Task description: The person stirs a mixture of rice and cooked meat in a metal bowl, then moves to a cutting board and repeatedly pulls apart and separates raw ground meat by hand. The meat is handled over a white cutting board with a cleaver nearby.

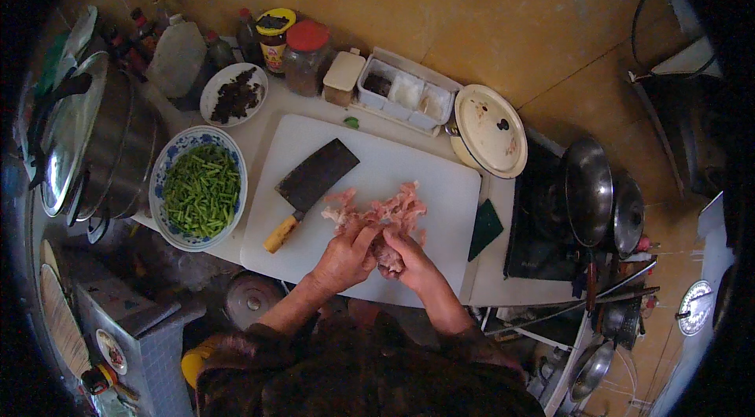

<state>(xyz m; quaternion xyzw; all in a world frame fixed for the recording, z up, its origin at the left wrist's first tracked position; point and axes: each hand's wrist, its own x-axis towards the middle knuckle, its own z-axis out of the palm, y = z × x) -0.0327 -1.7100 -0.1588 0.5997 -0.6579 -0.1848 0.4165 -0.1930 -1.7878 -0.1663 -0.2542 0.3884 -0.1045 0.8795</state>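
Note:
Both my hands meet over the near part of a white cutting board (283, 252). My left hand (348, 255) and my right hand (410, 255) grip a clump of raw meat (387, 257) between them, the fingers partly hiding it. Just beyond my fingertips, loose pieces of pale pink raw meat (404, 201) lie spread on the board. To the left rests a cleaver (318, 174) with a dark blade and a wooden handle (281, 234), flat on the board and touched by neither hand.
Left of the board stand a blue-patterned bowl (158, 181) of chopped greens (200, 193) and a white bowl (209, 92) of dark pieces. Jars, a seasoning box (407, 92) and a lidded enamel pot (489, 131) line the back. A frying pan (588, 193) stands at the right, by a black cooktop (537, 240).

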